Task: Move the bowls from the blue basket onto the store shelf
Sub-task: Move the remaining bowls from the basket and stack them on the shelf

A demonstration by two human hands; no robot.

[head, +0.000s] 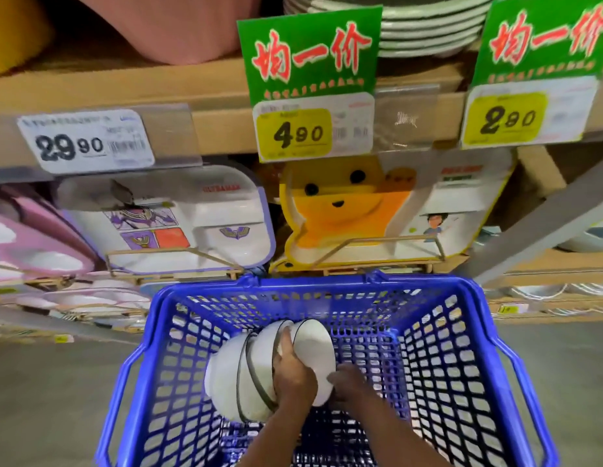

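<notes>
I am reaching both arms down into the blue basket (516,362), where the stack of white bowls (232,372) is lying on its side on the mesh floor. Its long axis is running left to right across me and tilting slightly away, with the mouths facing right. My left hand (293,372) is nearer the stack and is curling over the rim of the end bowl (313,352), fingers wedging between it and the next one. My right hand (350,382) is sitting just beside that bowl's lower edge and seems to be pinching it, though blur is hiding the fingertips. The store shelf (226,126) is standing straight ahead, beyond the basket's far rim and above it. A divided tray (192,217) there is reading "ULTRAMAN", next to a yellow bear-shaped plate (344,210). Price tags are showing 29.90 (86,139), 4.90 (295,133) and 2.80 (506,119), under green signs (310,52) reading "均一价".
</notes>
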